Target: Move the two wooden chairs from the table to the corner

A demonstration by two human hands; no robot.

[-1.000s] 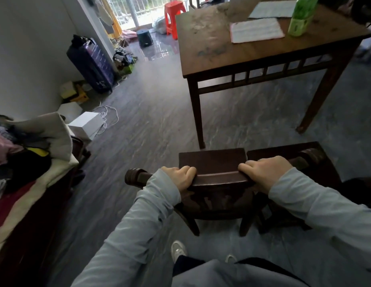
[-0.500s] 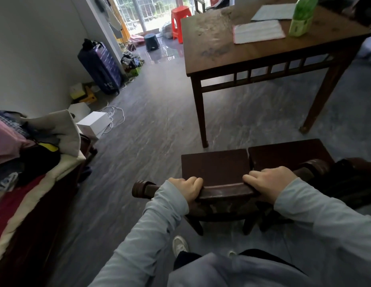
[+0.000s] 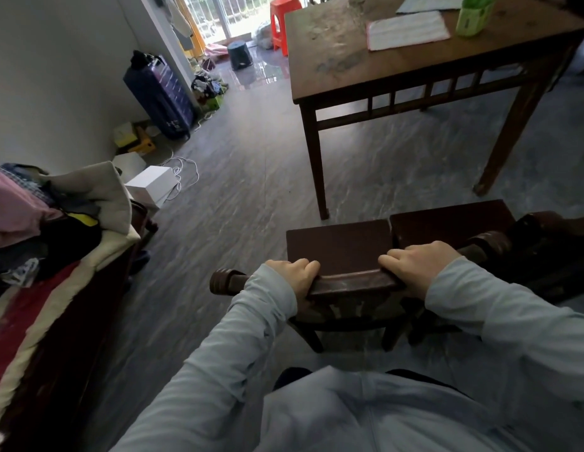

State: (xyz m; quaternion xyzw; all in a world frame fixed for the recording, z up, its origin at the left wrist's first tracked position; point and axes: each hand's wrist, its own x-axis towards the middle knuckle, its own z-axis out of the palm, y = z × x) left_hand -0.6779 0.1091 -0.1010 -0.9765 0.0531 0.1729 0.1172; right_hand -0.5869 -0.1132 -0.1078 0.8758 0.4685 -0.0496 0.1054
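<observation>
A dark wooden chair (image 3: 337,246) stands on the grey floor just in front of me, its seat facing the wooden table (image 3: 355,57). My left hand (image 3: 295,275) and my right hand (image 3: 417,267) both grip the chair's top back rail, fingers curled over it. A second dark wooden chair (image 3: 447,218) stands right beside it on the right, seats nearly touching; its back rail reaches past my right forearm. Both chairs stand a short way clear of the table's near legs.
A bed piled with clothes (image 3: 39,230) fills the left side. White boxes (image 3: 152,185) and a cable lie by the wall, with a blue suitcase (image 3: 160,96) behind. On the table are papers (image 3: 406,29) and a green bottle (image 3: 473,14). A red stool (image 3: 280,17) stands far back.
The chair in my hands has come back toward me, away from the table, and the view has shifted slightly right. My grip on the rail is the same.
</observation>
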